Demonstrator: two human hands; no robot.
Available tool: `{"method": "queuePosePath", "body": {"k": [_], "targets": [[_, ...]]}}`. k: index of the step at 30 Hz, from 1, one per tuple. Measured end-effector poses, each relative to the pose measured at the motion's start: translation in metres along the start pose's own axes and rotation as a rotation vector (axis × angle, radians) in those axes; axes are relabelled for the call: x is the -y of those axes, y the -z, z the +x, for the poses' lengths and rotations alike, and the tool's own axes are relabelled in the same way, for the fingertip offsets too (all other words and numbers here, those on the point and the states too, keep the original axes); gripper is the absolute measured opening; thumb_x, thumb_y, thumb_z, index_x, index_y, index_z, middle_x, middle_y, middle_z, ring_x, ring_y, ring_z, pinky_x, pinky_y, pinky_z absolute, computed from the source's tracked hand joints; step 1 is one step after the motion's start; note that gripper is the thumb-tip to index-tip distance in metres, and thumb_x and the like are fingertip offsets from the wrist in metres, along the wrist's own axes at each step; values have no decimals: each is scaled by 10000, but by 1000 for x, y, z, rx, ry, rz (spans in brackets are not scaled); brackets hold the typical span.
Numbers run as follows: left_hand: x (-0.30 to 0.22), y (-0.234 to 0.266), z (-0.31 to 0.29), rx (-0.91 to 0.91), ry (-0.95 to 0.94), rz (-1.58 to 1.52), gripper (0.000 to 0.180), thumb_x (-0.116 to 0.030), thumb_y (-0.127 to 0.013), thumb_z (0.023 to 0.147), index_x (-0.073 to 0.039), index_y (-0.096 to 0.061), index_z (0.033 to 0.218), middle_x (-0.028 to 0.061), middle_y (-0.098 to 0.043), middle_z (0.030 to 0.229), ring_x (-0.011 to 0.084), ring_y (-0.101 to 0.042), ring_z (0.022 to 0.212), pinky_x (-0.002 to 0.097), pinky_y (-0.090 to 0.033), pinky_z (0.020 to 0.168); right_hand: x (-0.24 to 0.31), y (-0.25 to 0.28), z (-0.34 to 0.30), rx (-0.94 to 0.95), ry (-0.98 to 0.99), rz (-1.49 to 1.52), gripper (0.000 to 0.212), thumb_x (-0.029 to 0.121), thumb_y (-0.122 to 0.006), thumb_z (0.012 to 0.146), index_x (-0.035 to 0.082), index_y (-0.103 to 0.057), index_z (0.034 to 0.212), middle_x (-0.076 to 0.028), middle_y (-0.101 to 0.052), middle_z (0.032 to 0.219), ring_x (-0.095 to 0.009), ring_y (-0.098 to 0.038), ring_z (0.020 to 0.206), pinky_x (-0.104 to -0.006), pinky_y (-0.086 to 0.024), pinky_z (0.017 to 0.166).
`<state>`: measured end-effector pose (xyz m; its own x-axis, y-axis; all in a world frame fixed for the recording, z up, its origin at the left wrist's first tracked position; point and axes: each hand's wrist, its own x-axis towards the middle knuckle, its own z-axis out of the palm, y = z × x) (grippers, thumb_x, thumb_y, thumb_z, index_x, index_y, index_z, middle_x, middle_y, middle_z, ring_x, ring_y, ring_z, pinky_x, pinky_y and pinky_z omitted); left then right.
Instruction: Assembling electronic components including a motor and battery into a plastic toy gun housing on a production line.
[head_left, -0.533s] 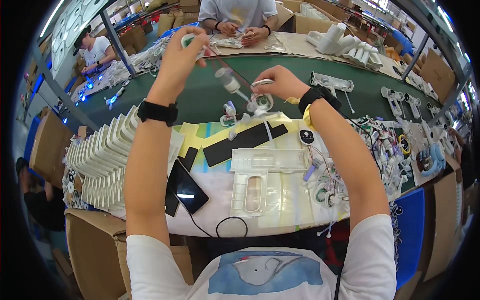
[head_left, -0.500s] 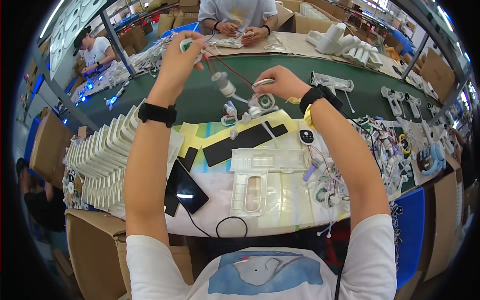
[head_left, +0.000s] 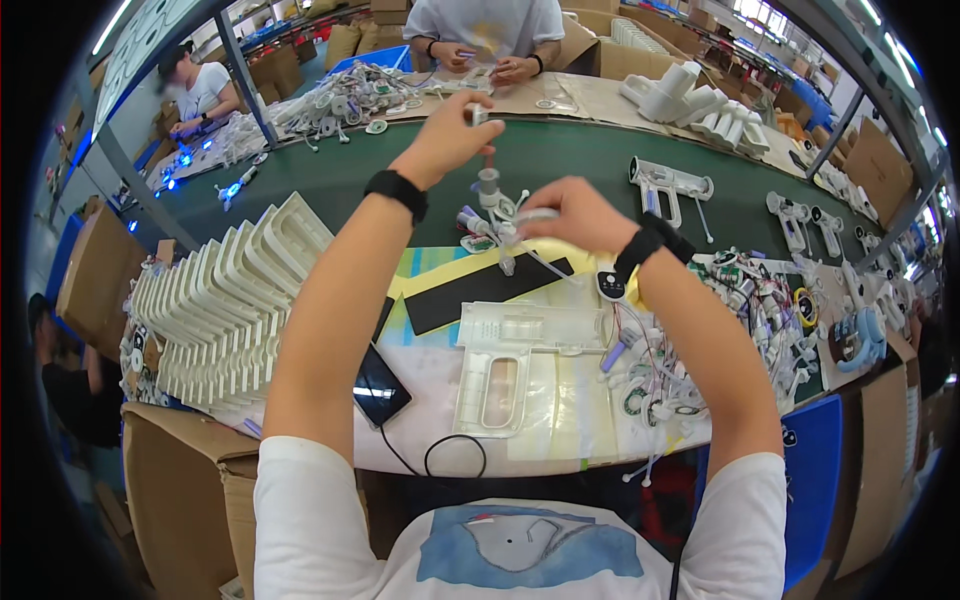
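My left hand [head_left: 455,138] is raised over the green belt, fingers pinched on a small white part [head_left: 479,115]. Below it hangs a wired assembly with a grey-white cylinder [head_left: 488,184] and a clear tube. To the right, my right hand [head_left: 582,216], slightly blurred, grips a white round part [head_left: 538,214] of the same bundle. A purple-and-white piece with a green circuit board [head_left: 477,240] dangles or rests just left of the bundle; I cannot tell which. Nearer me, a white plastic handle shell [head_left: 474,392] lies on the table with its hollow side up.
Stacked white shells [head_left: 235,300] stand at left, beside a black phone [head_left: 380,388] with a cable. Black strips [head_left: 480,295] lie behind the handle shell. Tangled wired parts [head_left: 740,330] heap at right. Assembled handles [head_left: 672,185] sit on the belt [head_left: 590,150]; a co-worker's hands [head_left: 512,70] work across it.
My left hand has moved right and slightly down, closer to my right hand, with the hanging parts following. My right hand has shifted a little right and down.
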<state>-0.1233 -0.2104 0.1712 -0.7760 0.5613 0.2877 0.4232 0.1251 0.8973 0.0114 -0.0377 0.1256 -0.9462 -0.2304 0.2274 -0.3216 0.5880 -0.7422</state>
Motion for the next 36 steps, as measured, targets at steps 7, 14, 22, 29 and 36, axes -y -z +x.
{"method": "queuePosePath", "body": {"k": [7, 14, 22, 29, 36], "targets": [[-75, -41, 32, 50, -285, -198, 403, -152, -719, 804, -37, -524, 1137, 98, -576, 988, 146, -650, 709, 260, -519, 638, 36, -29, -44, -69, 25, -393, 319, 262, -777, 695, 32, -657, 880, -131, -633, 829, -305, -619, 790, -356, -492, 694], [-227, -85, -14, 325, -389, -190, 340, -180, -617, 895, -46, -490, 1180, 56, -627, 878, 89, -635, 801, 161, -452, 616, 43, 84, -49, -1241, 291, -489, 733, 265, -863, 665, -1, -419, 1185, -127, -520, 1096, -231, -530, 1048, -358, -451, 906], [-209, -153, 26, 591, -1003, -233, 349, -203, -612, 897, -62, -540, 1207, 100, -586, 1098, 174, -630, 960, 271, -533, 729, 132, 165, -219, -569, -320, -18, 359, 235, -685, 861, 62, -501, 1115, 2, -595, 735, -48, -525, 532, -213, -441, 476], [-103, -276, 20, 903, 14, -556, 328, -157, -552, 954, -78, -501, 1269, 62, -563, 1082, 148, -603, 944, 331, -546, 835, 49, 140, -272, -393, -837, -124, 484, 262, -652, 873, 35, -460, 1254, -63, -636, 774, -111, -602, 623, -286, -472, 521], [17, -168, 66, 512, -256, 238, 492, -287, -633, 872, -7, -534, 1264, 189, -640, 1115, 283, -632, 974, 381, -516, 826, 47, 119, -326, -482, -461, -682, 596, 181, -704, 812, 16, -440, 1319, -186, -452, 1351, -335, -421, 1271, -395, -311, 1071]]}}
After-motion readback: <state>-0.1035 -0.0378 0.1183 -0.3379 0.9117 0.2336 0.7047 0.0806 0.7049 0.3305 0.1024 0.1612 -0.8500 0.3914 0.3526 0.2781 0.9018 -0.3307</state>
